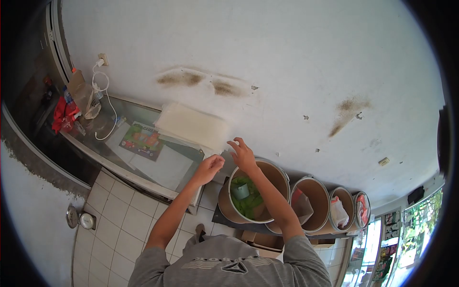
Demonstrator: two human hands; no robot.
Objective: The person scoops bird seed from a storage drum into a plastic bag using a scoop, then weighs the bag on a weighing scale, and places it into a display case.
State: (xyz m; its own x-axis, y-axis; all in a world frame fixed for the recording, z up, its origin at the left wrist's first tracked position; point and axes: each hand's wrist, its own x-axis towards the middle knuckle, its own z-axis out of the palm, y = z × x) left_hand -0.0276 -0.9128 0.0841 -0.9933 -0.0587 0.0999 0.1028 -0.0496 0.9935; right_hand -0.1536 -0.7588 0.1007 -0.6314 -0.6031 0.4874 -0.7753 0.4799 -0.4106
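A stack of pale, translucent sheets [191, 126] lies on the right end of the glass counter [107, 122], against the wall. Just off its near right corner is my left hand [210, 168], with the fingers curled and pressed together; whatever is in them, if anything, is hidden. My right hand [244, 156] is raised a little to the right of the stack, fingers bent but apart, and nothing shows in it. Below my right forearm stands a large round drum [227, 203] containing green plastic and a light blue-green cup [240, 191].
More open drums [319, 203] line the wall to the right, several with plastic bags inside. A colourful printed sheet [141, 141] is at the counter's middle. A white cable [114, 112] hangs from the wall socket [103, 59]. A cardboard box [263, 241] sits below the drums.
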